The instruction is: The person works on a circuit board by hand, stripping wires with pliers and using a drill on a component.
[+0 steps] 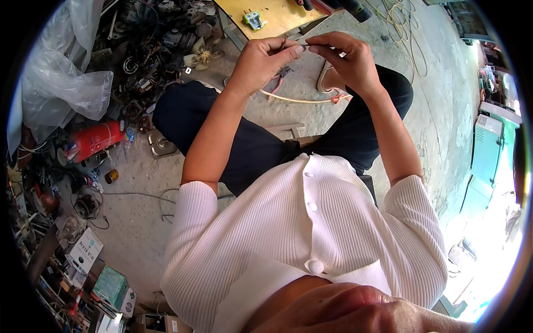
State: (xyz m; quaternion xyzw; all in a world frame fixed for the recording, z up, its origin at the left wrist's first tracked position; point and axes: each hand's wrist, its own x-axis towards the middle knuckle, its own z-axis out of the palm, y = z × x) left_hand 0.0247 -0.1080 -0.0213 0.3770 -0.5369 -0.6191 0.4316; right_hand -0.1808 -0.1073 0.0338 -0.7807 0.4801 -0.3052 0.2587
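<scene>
Both hands meet in front of me, just off the near edge of a yellow work table [288, 22]. My left hand [258, 64] is closed in a pinch, thumb against forefinger. Facing it, my right hand [352, 64] pinches too. Between the fingertips runs a thin dark wire-like strand [306, 45], mostly covered by the fingers; its exact kind is too small to tell. On the table lies a small green-and-white part with metal prongs [254, 20]. Below my hands, a tool with red handles [278, 82] shows in part.
A pale hose or cable [302, 101] curves between my knees. Dark metal scrap [147, 61] is heaped at left, beside plastic sheeting [66, 83] and a red cylinder [95, 141]. Loose cable [402, 22] lies coiled at far right. Boxes [114, 286] stand at lower left.
</scene>
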